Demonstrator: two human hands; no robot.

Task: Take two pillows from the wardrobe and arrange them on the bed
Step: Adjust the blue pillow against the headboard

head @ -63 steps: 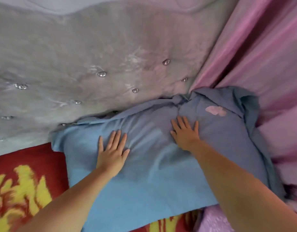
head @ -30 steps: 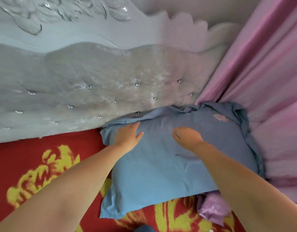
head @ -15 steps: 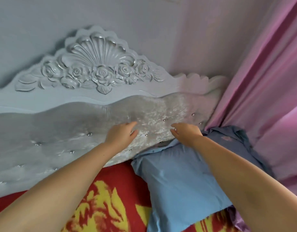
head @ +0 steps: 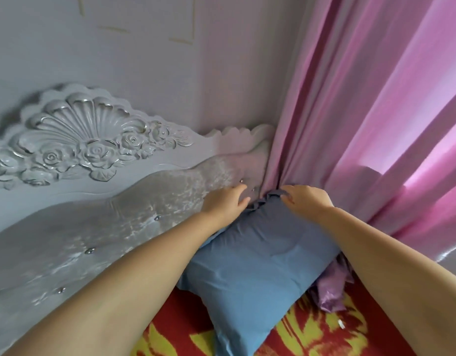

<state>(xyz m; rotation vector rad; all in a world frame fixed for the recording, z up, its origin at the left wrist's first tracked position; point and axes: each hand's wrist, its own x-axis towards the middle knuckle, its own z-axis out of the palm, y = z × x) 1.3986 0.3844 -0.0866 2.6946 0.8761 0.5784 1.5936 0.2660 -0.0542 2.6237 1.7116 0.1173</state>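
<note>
blue pillow (head: 257, 265) at 5 o'clock on red-and-yellow bedspread (head: 321, 332), top corner wedged between headboard (head: 98, 227) and pink curtain (head: 363, 124) | left hand (head: 225, 201) fingers curled loosely at pillow's top edge, grip unclear | right hand (head: 305, 199) cupped over the corner | purple cloth (head: 332, 291) at pillow's 3 o'clock | no writing legible
</note>
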